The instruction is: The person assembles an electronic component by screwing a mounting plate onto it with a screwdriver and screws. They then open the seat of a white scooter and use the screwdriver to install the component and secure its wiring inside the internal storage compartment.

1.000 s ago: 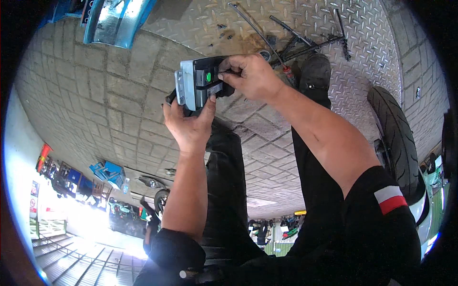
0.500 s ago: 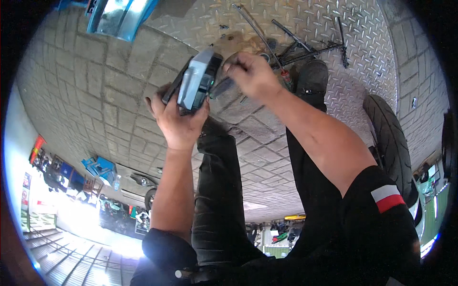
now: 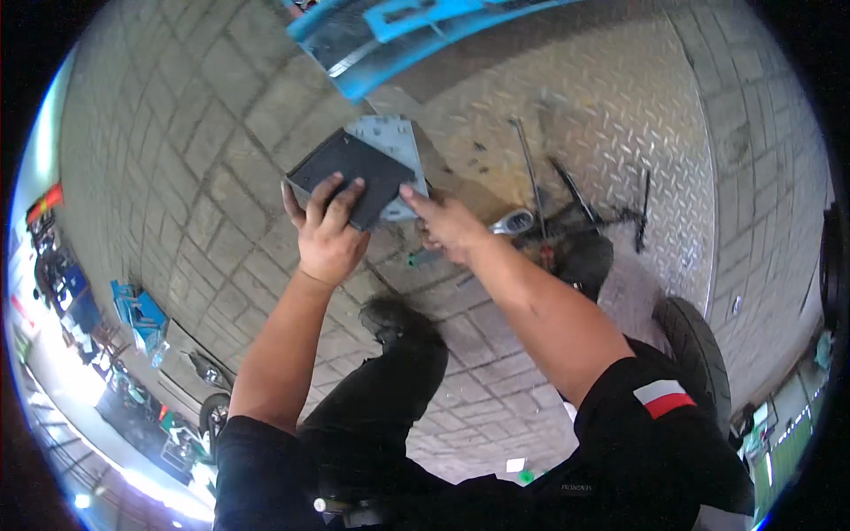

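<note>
I have a dark, flat rectangular panel (image 3: 354,157) with a silvery grey metal plate (image 3: 391,140) behind it, held in both hands. My left hand (image 3: 332,226) is closed on the dark panel, fingers curled over its face. My right hand (image 3: 452,226) is closed on the assembly's lower right edge, thumb near the panel's corner. Just beyond my right hand, a ring-ended metal tool (image 3: 513,221) and a green-handled tool (image 3: 414,259) lie on the ground.
Black metal bar parts (image 3: 645,203) and a red-handled tool (image 3: 547,258) lie on or beside a tread-patterned metal plate (image 3: 664,106). A blue bodywork piece (image 3: 350,80) is beyond. A tyre (image 3: 699,354) stands at right, around paving (image 3: 195,150).
The held assembly has been turned over, so its dark face now shows. My right hand has moved back onto it. The view has tilted, showing more of the blue piece.
</note>
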Tool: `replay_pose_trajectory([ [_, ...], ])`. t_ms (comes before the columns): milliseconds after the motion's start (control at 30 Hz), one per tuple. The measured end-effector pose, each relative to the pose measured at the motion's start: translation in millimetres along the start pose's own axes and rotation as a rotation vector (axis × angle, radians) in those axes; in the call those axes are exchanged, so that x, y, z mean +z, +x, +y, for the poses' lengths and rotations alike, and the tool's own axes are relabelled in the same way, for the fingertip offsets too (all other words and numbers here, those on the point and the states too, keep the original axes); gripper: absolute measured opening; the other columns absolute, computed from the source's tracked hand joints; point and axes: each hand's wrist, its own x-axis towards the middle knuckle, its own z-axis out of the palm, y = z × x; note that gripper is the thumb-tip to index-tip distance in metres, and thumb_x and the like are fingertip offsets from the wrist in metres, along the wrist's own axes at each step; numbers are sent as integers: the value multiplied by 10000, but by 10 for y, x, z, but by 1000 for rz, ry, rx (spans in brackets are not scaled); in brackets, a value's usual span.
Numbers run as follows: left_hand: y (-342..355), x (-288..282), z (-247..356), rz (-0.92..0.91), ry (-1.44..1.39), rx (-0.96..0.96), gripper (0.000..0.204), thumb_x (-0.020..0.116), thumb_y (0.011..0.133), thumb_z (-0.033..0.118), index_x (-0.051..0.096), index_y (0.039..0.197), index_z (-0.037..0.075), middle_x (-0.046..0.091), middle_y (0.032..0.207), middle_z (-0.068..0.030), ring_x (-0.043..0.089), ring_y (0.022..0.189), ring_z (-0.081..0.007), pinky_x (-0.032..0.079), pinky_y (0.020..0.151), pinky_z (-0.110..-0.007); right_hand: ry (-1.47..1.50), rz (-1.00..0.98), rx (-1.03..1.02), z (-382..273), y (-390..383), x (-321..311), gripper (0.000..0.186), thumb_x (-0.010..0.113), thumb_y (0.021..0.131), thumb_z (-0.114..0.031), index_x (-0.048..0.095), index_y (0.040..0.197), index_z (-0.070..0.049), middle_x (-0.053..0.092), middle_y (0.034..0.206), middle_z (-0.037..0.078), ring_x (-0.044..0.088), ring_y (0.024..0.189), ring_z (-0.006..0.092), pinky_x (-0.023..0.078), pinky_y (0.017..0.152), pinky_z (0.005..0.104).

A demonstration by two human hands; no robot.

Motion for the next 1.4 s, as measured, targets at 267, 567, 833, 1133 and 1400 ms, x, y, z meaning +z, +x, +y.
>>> replay_pose_trajectory([
  [267,-402,-517,-285,-225,97,-47,479,777,699,306,673,1141,154,537,1281,15,453,1283,-271,158,1130,-673,-387,-90,-397,379,400,89,464,663,925,-415,634,1152,-12,650,942,67,557,825,151,456,735,321],
  [567,-357,-1458,-349,716,-299,-861,248,740,842,124,704,1039,-23,670,1072,-156,633,965,-250,473,874,-328,-1115,61,-300,216,700,196,544,643,893,-469,652,1128,22,670,1067,267,634,1033,414,481,901,441],
  [833,-676,-1081,-833,410,13,-824,302,752,845,236,723,1033,1,655,913,-116,606,824,-225,467,783,-337,-998,32,-418,544,539,355,481,653,898,-417,646,1114,11,675,1063,251,641,1019,407,487,891,451],
  [1133,-773,-927,-1018,279,-7,-986,346,709,861,324,733,1059,42,650,1026,-173,621,986,-330,475,873,-394,-969,-57,-403,549,569,533,536,607,917,-443,614,1138,45,654,1095,277,623,1057,421,479,911,474],
  [1400,-1097,-913,-1243,216,59,-1044,407,716,847,371,730,1054,21,649,1081,-194,622,1051,-351,472,916,-404,-951,39,-396,657,464,763,517,588,928,-415,605,1128,61,656,1086,277,623,1043,441,483,904,489],
])
